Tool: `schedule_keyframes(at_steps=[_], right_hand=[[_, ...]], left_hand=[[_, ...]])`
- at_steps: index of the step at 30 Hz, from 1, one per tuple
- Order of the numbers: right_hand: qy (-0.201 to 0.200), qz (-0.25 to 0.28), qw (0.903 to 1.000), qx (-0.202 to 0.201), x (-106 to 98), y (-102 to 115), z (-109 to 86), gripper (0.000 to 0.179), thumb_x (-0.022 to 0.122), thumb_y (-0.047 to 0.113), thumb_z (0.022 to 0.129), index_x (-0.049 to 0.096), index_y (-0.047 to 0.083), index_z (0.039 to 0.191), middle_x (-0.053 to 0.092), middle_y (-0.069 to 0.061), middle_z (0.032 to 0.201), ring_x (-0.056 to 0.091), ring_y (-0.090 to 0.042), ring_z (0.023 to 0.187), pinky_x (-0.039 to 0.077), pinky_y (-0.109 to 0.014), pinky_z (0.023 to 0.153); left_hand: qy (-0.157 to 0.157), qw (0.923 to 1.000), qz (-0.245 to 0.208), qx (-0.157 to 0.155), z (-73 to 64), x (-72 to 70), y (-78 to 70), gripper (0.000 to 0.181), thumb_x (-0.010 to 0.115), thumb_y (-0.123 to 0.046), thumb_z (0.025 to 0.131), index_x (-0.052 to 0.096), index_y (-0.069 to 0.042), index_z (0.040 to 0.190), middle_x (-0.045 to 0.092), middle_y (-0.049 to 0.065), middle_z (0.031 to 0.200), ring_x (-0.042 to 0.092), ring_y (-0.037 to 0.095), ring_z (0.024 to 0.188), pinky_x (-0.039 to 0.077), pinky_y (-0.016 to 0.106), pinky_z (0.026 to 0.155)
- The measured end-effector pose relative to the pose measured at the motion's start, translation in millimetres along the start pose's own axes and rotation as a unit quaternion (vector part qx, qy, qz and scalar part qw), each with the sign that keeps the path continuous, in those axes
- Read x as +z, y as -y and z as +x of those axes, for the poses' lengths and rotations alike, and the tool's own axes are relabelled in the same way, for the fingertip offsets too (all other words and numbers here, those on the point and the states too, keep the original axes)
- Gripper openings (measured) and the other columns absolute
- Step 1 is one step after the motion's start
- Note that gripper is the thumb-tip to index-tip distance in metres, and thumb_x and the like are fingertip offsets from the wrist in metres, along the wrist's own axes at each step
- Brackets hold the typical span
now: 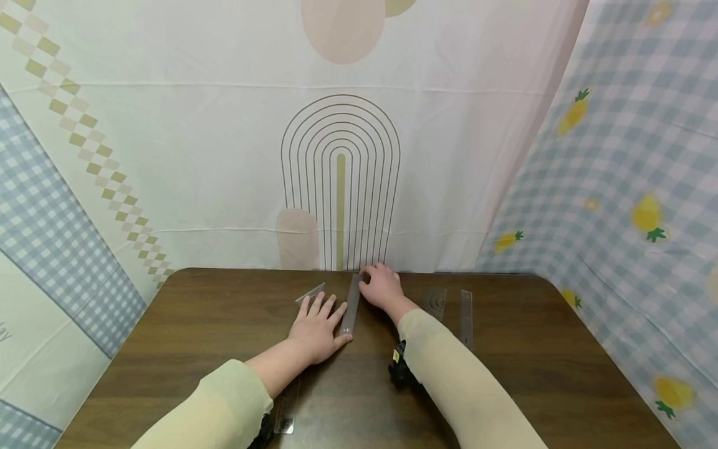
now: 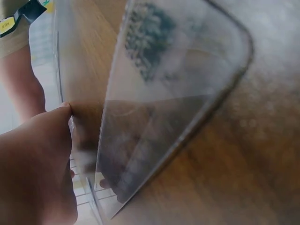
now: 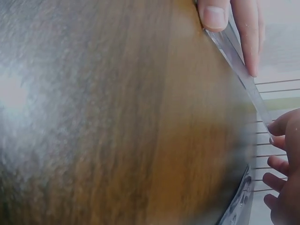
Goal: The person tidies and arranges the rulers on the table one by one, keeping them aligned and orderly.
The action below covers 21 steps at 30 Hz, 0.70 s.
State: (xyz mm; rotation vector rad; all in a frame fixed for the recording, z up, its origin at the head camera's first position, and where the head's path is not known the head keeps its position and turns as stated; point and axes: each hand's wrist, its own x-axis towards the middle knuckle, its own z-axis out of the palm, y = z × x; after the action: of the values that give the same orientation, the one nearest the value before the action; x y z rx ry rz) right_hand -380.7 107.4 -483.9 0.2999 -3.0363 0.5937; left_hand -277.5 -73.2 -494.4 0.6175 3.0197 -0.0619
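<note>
Transparent plastic gleams on a brown wooden tabletop: the long ruler lies near the table's far edge, between two bare hands, slightly aslant. The left hand is spread almost flat, its fingers straight and its thumb resting on the ruler's near end; it presses rather than grips. The right hand is at the far end, thumb and forefinger appearing to pinch the ruler lightly, the remaining fingers bent. Beyond the left fingertips is a clear angled piece, partly covered by the hand; a clear strip lies by the left forearm. To the right are a clear protractor and a shorter ruler, well apart from the hands. The step in hand looks like setting the ruler straight; the next move probably calls for gentle, even control at both ends, keeping it clear of the angled piece.
</note>
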Motion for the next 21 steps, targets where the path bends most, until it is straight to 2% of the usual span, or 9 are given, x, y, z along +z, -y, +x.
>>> schedule_keyframes(at_steps=[4,9,16,21], right_hand=[[-0.019,0.027,0.9994,0.001,-1.3,1.7,0.9,0.029,0.060,0.029,0.097,0.068,0.016,0.122,0.057,-0.010,0.128,0.052,-0.032,0.124,0.038,-0.051,0.105],[-0.032,0.092,0.9952,0.001,-2.0,3.8,1.3,0.029,0.062,0.024,0.096,0.067,0.012,0.122,0.059,-0.010,0.125,0.055,-0.028,0.119,0.046,-0.045,0.099],[-0.010,0.203,0.9791,0.012,-1.7,5.2,-0.7,0.030,0.064,0.021,0.096,0.063,0.009,0.124,0.064,-0.005,0.101,0.059,-0.021,0.089,0.050,-0.040,0.083],[0.002,0.236,0.9717,0.015,-1.6,4.7,-2.4,0.033,0.063,0.019,0.097,0.061,0.008,0.128,0.064,-0.004,0.096,0.059,-0.018,0.083,0.050,-0.037,0.079]], left_hand=[[-0.003,1.0000,0.000,-0.002,-0.2,0.4,0.2,0.077,0.037,-0.068,0.097,0.024,-0.026,0.160,0.020,0.008,0.164,0.010,0.034,0.151,0.007,0.057,0.119],[-0.011,0.9999,-0.002,-0.003,-0.5,0.7,0.2,0.079,0.037,-0.069,0.097,0.021,-0.025,0.160,0.020,0.008,0.164,0.011,0.034,0.151,0.007,0.057,0.119],[-0.015,0.9999,0.004,-0.005,-1.6,0.1,-0.2,0.081,0.035,-0.070,0.097,0.018,-0.023,0.161,0.018,0.008,0.165,0.011,0.034,0.151,0.008,0.057,0.119],[-0.017,0.9998,0.004,-0.006,-1.8,0.5,-0.3,0.081,0.036,-0.070,0.097,0.018,-0.023,0.161,0.018,0.008,0.165,0.011,0.034,0.151,0.008,0.057,0.119]])
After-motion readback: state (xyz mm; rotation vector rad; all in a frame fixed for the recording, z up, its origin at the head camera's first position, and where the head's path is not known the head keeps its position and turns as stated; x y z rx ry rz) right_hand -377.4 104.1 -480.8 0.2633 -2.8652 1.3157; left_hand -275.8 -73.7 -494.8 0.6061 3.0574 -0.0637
